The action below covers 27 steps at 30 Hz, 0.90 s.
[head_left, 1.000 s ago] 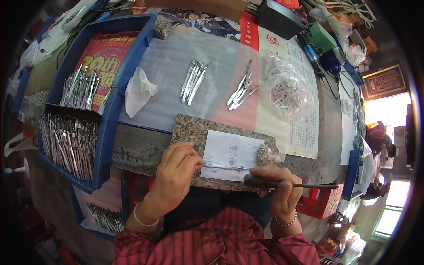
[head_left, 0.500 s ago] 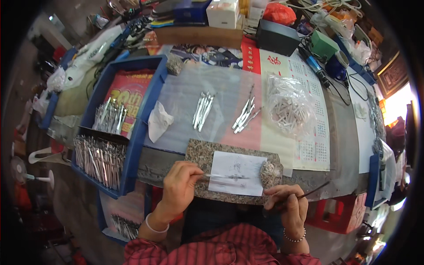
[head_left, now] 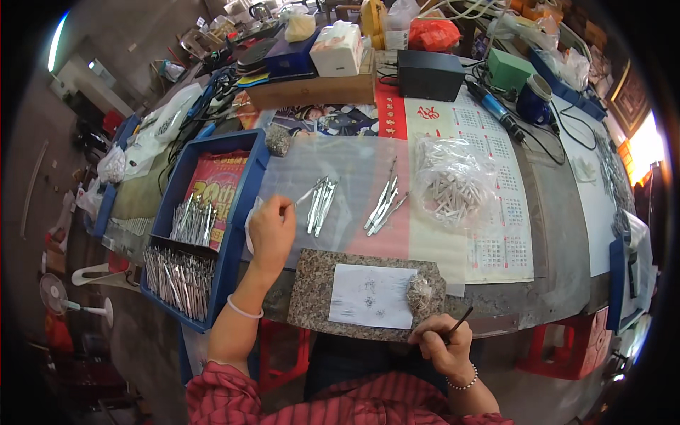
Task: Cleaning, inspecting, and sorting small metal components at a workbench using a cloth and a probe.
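Observation:
My left hand [head_left: 270, 230] is closed in a pinch on a slim silver metal piece [head_left: 307, 190]. That piece lies against the left side of a small pile of similar silver pieces [head_left: 323, 209] on the clear plastic sheet. Lower right, my right hand [head_left: 445, 345] grips a thin dark rod [head_left: 462, 320], its end pointing up and right. Between my forearms is a speckled stone slab [head_left: 309, 294], with a smudged white paper [head_left: 347, 312] on top. A tangled silvery clump [head_left: 425, 294] rests at the paper's right edge, just beyond my right hand.
A second silver pile [head_left: 382, 211] and a clear bag of white pieces [head_left: 457, 188] lie farther right. At left, a blue bin [head_left: 227, 262] holds many metal pieces. Behind stand a black box [head_left: 431, 74], a wooden box [head_left: 312, 91] and a blue handheld tool [head_left: 492, 106].
My left hand has moved from the paper's left edge up and away to the left silver pile, carrying the slim piece. My right hand still holds the rod. The view has tilted upward.

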Tool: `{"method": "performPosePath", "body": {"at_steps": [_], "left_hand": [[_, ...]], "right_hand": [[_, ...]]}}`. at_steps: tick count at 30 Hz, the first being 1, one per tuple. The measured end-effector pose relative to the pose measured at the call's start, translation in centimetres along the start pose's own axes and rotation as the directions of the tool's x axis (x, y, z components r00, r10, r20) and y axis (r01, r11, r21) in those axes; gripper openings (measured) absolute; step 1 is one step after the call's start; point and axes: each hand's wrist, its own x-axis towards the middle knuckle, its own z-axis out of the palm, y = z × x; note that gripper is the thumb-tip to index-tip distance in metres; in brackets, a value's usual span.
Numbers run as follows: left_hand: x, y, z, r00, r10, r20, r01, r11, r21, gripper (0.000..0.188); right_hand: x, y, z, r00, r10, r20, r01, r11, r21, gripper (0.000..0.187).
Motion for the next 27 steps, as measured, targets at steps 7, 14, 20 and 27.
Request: {"method": "performPosePath", "body": {"at_steps": [7,14,20,27], "left_hand": [[-0.8,4.4,-0.6,0.965,0.165,0.202,-0.193,0.973,0.126,0.008],[4.8,10.4,7.3,0.87,0.171,0.463,-0.085,0.976,-0.199,0.018],[7.0,8.0,13.6,0.75,0.01,0.661,-0.038,0.999,0.028,0.036],[7.0,7.7,13.7,0.711,-0.008,0.703,-0.018,0.999,0.029,0.03]], "right_hand": [[0.5,0.2,-0.7,0.993,-0.081,0.091,0.09,0.99,-0.109,0.004],[0.2,0.4,-0.7,0.992,-0.117,0.043,0.122,0.985,-0.124,0.003],[0.2,1.3,0.1,0.975,-0.224,0.006,0.223,0.967,-0.125,0.003],[0.5,1.1,-0.5,0.971,-0.235,0.03,0.237,0.959,-0.157,0.005]]}}
